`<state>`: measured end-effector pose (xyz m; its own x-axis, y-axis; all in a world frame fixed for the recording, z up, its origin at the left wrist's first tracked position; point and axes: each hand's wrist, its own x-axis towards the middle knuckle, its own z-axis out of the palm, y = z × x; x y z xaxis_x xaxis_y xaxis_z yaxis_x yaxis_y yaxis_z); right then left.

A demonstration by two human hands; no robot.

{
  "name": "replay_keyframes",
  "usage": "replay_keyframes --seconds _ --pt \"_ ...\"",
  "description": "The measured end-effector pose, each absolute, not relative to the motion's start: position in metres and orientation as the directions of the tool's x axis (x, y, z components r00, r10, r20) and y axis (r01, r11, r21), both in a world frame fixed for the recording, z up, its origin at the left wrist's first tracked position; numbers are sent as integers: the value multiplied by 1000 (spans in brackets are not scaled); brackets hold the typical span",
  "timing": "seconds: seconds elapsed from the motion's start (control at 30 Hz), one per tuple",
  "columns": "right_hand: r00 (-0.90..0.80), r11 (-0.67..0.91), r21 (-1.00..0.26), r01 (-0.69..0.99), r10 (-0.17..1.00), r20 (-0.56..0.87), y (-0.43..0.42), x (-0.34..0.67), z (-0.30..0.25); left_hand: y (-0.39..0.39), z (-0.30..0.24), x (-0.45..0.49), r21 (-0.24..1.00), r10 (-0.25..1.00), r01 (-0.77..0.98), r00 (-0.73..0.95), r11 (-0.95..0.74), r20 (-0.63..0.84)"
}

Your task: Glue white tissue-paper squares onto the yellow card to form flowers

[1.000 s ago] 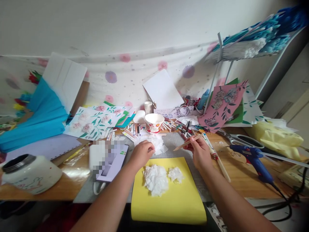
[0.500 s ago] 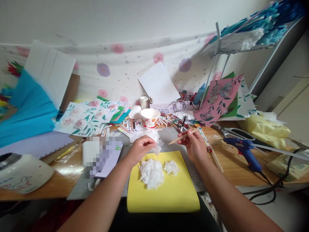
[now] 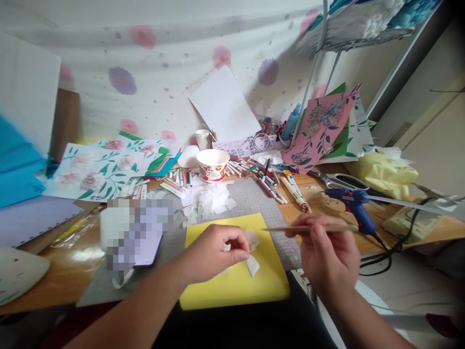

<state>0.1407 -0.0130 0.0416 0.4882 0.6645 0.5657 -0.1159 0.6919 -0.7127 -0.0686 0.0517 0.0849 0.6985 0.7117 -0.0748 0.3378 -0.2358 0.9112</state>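
Observation:
My left hand [image 3: 214, 252] is closed in a pinch on a small piece of white tissue paper [image 3: 252, 239], held over the yellow sheet [image 3: 232, 286]. It hides most of the crumpled tissue lying on that sheet; one scrap [image 3: 252, 265] shows below the fingers. My right hand [image 3: 327, 254] grips a thin wooden stick [image 3: 308, 228], which lies level and points left toward the tissue. A loose pile of white tissue pieces [image 3: 209, 199] rests on the grey cutting mat [image 3: 250, 196] behind the yellow sheet.
A paper cup [image 3: 213, 164] stands behind the mat among several scattered pens [image 3: 271, 186]. A blue glue gun [image 3: 354, 206] and scissors [image 3: 341, 181] lie at the right, floral cards [image 3: 96, 169] at the left, a pink card [image 3: 319, 127] at the back.
The view tilted down and left. My left hand picked up a tissue piece and drew it toward me over the yellow sheet. My right hand came nearer, the stick now level.

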Motion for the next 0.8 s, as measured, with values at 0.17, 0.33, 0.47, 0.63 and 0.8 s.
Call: replay_keyframes --seconds 0.17,0.33,0.47,0.63,0.8 --pt "295 716 -689 110 639 711 -47 138 19 38 67 -55 666 814 580 576 -470 73" --pt "43 764 -595 251 605 795 -57 139 9 32 63 -52 558 864 684 486 -471 134" --pt "30 776 -583 241 595 803 -57 136 4 27 67 -54 551 867 688 474 -473 152" --pt "134 789 -591 166 576 806 -59 134 3 23 69 -60 556 821 613 498 -561 279" --pt "30 816 -551 175 555 831 -67 137 11 21 72 -61 609 838 622 529 -492 136"
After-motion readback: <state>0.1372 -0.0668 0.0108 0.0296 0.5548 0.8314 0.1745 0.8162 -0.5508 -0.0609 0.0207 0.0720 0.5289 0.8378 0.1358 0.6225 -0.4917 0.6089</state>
